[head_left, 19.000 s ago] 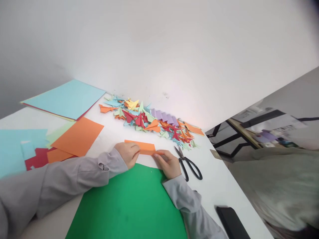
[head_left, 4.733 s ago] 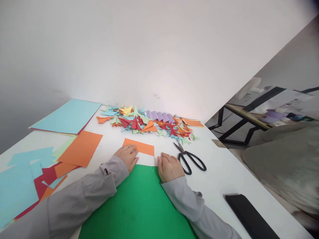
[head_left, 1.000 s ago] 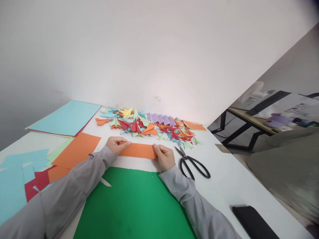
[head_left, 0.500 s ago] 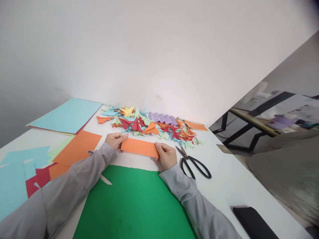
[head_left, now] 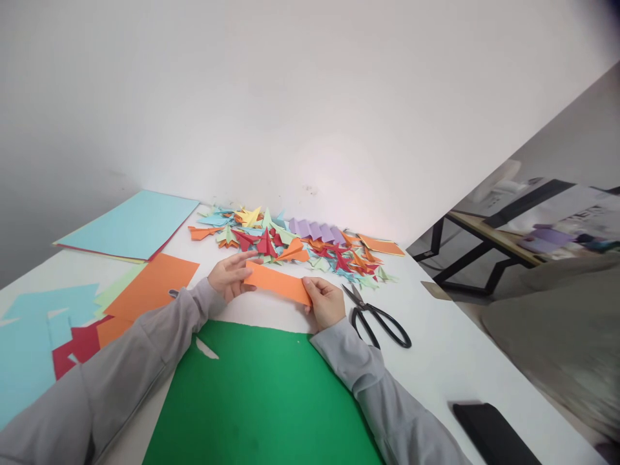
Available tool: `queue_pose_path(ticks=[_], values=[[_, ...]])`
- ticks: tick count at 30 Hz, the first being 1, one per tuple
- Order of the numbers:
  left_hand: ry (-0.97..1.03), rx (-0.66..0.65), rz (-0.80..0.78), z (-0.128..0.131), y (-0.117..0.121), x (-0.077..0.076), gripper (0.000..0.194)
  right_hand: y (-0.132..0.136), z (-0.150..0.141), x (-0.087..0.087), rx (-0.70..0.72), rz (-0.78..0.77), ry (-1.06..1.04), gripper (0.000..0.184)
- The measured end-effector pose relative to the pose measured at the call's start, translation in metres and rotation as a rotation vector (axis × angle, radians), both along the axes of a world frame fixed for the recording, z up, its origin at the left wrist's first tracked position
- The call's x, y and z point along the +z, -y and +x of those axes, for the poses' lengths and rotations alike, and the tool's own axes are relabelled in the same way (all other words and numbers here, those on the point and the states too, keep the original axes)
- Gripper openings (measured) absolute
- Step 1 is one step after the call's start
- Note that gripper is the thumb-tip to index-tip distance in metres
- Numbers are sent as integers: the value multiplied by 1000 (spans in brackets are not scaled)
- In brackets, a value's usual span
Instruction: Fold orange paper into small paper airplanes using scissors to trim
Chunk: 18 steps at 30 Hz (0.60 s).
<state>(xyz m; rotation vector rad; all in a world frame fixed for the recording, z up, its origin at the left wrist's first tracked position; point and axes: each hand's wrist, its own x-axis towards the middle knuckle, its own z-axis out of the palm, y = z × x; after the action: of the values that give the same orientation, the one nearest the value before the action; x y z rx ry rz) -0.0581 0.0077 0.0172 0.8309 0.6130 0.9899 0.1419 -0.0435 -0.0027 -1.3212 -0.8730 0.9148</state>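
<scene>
An orange strip of paper is held up above the near edge of the scattered folded pieces. My right hand pinches its right end between thumb and fingers. At the other end is my left hand, its fingers spread apart and its thumb touching the strip's left edge. Below both hands lies a green sheet with a torn-looking far edge. Black-handled scissors rest with blades parted, just right of my right hand.
Folded paper pieces in several colours crowd the table by the wall, with a pleated purple paper. At left are a light blue stack, orange sheets and blue cut paper. A black flat object sits at right front.
My left hand has shifted slightly right and its fingers have spread from their pinch. The strip's left end has moved a little right and up. My right hand keeps its hold.
</scene>
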Motion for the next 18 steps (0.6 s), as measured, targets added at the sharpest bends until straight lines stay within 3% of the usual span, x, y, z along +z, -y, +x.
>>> queue_pose_path(ticks=[4,12,18], values=[[119,-122,14,5,5,0,65,-1,0,-1,35,-16,-9,38],[42,22,54,18,11,-5,59,0,-1,-4,115,-43,8,37],[23,79,-13,21,11,-3,56,4,-4,-2,170,113,166,40]])
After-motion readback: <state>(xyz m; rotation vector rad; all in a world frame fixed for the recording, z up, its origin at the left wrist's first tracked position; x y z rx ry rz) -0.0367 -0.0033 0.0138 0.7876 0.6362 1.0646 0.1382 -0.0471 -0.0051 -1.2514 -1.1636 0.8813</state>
